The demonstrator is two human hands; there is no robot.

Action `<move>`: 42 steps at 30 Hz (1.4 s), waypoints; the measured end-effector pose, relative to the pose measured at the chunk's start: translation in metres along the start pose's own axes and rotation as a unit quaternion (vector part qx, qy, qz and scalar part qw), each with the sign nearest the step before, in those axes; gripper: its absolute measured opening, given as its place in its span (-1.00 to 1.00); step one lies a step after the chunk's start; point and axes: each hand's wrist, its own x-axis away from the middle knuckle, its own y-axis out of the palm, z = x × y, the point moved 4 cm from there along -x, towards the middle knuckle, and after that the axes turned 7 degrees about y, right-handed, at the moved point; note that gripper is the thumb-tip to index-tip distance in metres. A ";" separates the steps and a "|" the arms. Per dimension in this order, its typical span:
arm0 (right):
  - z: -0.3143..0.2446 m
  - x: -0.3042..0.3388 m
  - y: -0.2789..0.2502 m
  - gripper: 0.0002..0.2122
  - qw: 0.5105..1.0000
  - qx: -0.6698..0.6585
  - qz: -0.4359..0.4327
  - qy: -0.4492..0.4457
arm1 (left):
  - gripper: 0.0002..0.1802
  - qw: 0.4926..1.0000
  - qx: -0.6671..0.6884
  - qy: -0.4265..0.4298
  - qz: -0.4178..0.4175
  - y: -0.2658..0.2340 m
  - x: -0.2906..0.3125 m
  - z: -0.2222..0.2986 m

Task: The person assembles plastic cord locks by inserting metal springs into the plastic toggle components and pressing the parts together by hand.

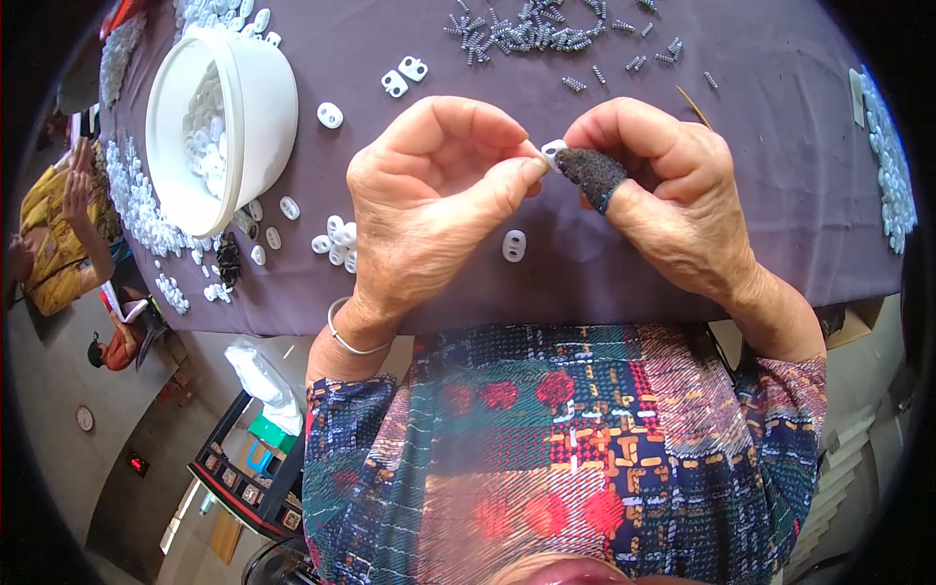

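Above the table's near edge, my left hand [419, 200] and my right hand [678, 185] meet, fingertips pinched together. Between them is a small white two-hole plastic cord lock [553, 149], held by my right thumb and finger. A black fabric cover [593, 175] wraps my right thumb. My left thumb and forefinger are closed at the cord lock's left side; whether they grip a separate small part is hidden. Below the hands lies a loose white two-hole piece [514, 246]. Several more white pieces [338, 239] cluster beside my left wrist.
A white tub [268, 107] tipped toward the left holds white pieces, with a heap of them [146, 195] around it. Small metal springs [546, 34] lie scattered at the far side. Translucent pieces [887, 166] line the right edge. Other people [63, 229] are at far left.
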 end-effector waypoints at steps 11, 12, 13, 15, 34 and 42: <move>0.004 0.001 -0.001 -0.85 1.000 0.015 -0.007 -0.006 | -0.78 1.000 -0.007 -0.024 0.003 0.003 0.003 0.003; 0.004 0.001 -0.001 -0.85 1.000 0.007 -0.006 -0.002 | -0.78 1.000 -0.009 -0.017 -0.001 0.003 0.003 0.004; 0.005 0.001 -0.001 -0.86 1.000 -0.001 -0.005 0.001 | -0.78 1.000 -0.010 -0.015 -0.003 0.003 0.003 0.004; 0.005 0.001 -0.001 -0.85 1.000 0.005 -0.005 -0.004 | -0.78 1.000 -0.005 -0.009 -0.005 0.003 0.004 0.003; 0.007 0.000 -0.001 -0.86 0.997 -0.036 -0.064 0.026 | -0.77 0.999 0.012 0.030 -0.003 0.003 0.001 -0.001; 0.008 0.000 -0.005 -0.87 0.986 -0.097 -0.067 0.117 | -0.71 1.000 0.012 0.009 0.013 0.003 0.001 0.007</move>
